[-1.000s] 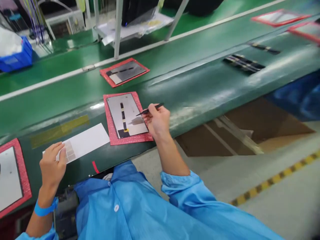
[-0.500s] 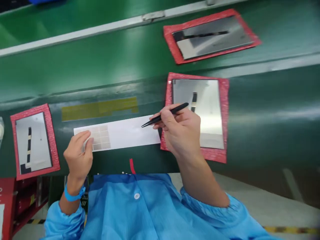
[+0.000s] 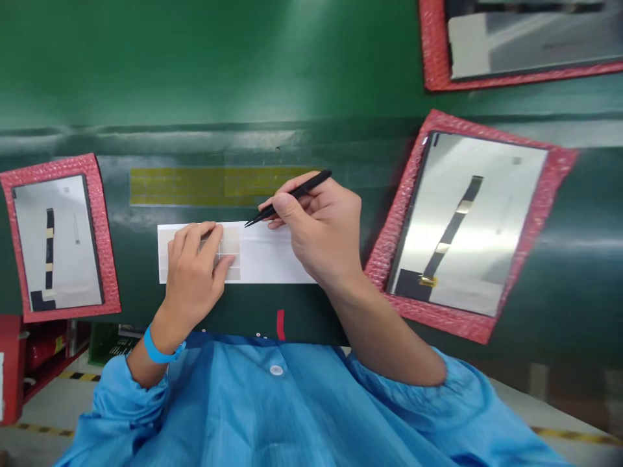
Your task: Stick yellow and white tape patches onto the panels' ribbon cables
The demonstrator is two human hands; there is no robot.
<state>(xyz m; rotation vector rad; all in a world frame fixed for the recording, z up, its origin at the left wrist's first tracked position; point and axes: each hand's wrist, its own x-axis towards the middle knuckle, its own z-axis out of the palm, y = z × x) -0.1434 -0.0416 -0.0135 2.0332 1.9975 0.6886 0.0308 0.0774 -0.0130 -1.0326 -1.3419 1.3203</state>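
A white backing sheet [image 3: 265,259] lies on the green work surface in front of me, with pale translucent stickers [image 3: 233,250] in a grid on its left part. Across these stickers rests my left hand [image 3: 195,269], its thumb apart from the fingers, pressing on the sheet. My right hand [image 3: 324,227] grips black tweezers [image 3: 302,191] between thumb and fingers. The tweezers' tips point left, just beside the upper right corner of the sticker grid; whether they touch the sheet I cannot tell. My right hand hides part of the sheet's right end.
Display panels with dark ribbon cables lie on pink bubble-wrap bags: a right one [image 3: 511,227], a left one [image 3: 73,266] and a far right one [image 3: 520,55]. Yellow film strips [image 3: 175,187] are on the surface behind the sheet. Red tape [image 3: 280,324] marks the front edge.
The camera view has shifted and turned. My left hand lies further over the stickers, and the tweezers' tips are much closer to the grid. The right-hand panel sits tilted, clear of my right hand.
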